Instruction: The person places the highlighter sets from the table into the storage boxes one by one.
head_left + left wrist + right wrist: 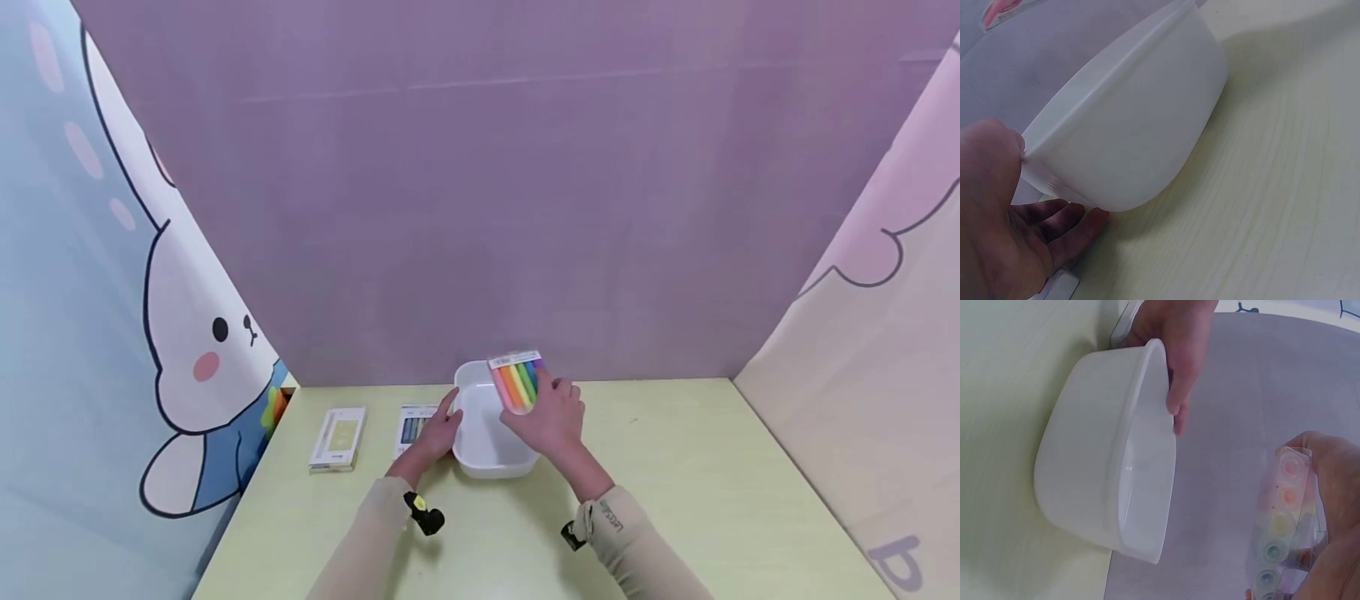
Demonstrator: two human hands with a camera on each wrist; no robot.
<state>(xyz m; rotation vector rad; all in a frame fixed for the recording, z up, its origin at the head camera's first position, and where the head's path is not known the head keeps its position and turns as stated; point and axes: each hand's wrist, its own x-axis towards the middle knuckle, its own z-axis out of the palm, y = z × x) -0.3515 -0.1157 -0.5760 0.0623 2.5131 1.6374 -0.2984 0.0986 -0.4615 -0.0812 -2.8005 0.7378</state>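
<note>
Left hand [437,435] is holding the white bin [495,472] by its left side: thumb over the rim, other fingers bending against the outside wall. Hand is partly closed, gap about as thick as the wall.

Right hand [553,417] is gripping a clear pack of coloured sticks [516,387], thumb on the near edge, fingers round the right side. Grip is spread to the pack's width, not a fist.

Pack is hanging above the far right part of the bin, tilted, clear of the rim per the right wrist view. Sticks are running pink, orange, yellow, green, blue, purple; white label strip is lying along the far end. Round stick ends are showing through the plastic in the right wrist view.

Bin is sitting upright on the pale wood-grain table [675,500], near the back edge, by the purple backdrop [487,208].

Left of the bin, a box with coloured strips [408,427] is lying flat, partly hidden by the left hand. Further left, a white box with a yellow panel [337,439] is lying apart from it. Rabbit-print cloth [195,350] is hanging on the left, pink-and-cream cloth [885,358] on the right.
</note>
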